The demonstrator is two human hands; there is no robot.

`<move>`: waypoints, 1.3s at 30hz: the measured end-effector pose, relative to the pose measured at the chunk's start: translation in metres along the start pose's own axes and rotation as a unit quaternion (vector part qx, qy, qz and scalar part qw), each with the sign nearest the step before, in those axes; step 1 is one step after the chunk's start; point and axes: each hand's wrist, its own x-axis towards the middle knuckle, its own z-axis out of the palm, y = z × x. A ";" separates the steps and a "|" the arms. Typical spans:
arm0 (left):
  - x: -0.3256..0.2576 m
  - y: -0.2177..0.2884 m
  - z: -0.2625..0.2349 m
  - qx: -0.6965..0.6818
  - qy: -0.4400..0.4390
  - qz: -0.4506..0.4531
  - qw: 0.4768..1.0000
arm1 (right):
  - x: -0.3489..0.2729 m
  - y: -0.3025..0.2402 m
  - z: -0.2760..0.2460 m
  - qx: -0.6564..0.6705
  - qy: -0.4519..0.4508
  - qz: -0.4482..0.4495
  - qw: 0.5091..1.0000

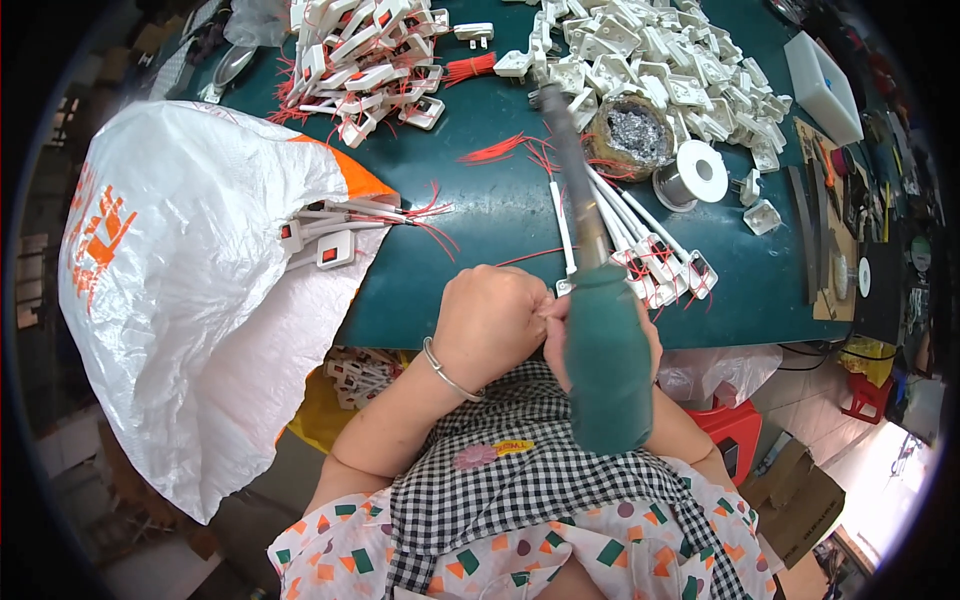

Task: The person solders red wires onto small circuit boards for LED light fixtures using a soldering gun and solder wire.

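Observation:
My left hand (492, 315) is closed in a loose fist at the table's near edge, a metal bangle on its wrist. Its thumb and fingertips meet those of my right hand (556, 335); whatever they pinch is too small or hidden to make out. A soldering iron with a green handle (608, 360) and dark shaft looms close to the camera and covers most of my right hand. I cannot tell what supports it. Just beyond the hands lies a white tube (562, 230) with red wires. Several white tubes with red-switch housings (655, 262) lie to the right.
A white sack (200, 250) holding switch assemblies (335, 249) fills the left. Piles of switch housings (370, 65) and white plastic shells (650, 50) lie at the back. A solder spool (692, 176) stands beside a round pot (632, 135). Red wires (492, 149) lie mid-table.

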 end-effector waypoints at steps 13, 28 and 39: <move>0.111 -0.074 -0.051 0.268 0.213 -0.071 0.937 | 0.001 -0.020 -0.056 0.177 0.037 0.097 0.979; -0.003 -0.089 -0.093 0.275 0.099 -0.086 0.952 | -0.041 0.004 -0.067 0.303 0.074 0.158 0.937; -0.001 -0.132 -0.100 0.271 0.078 -0.006 0.959 | -0.041 -0.003 -0.066 0.347 0.045 0.133 0.927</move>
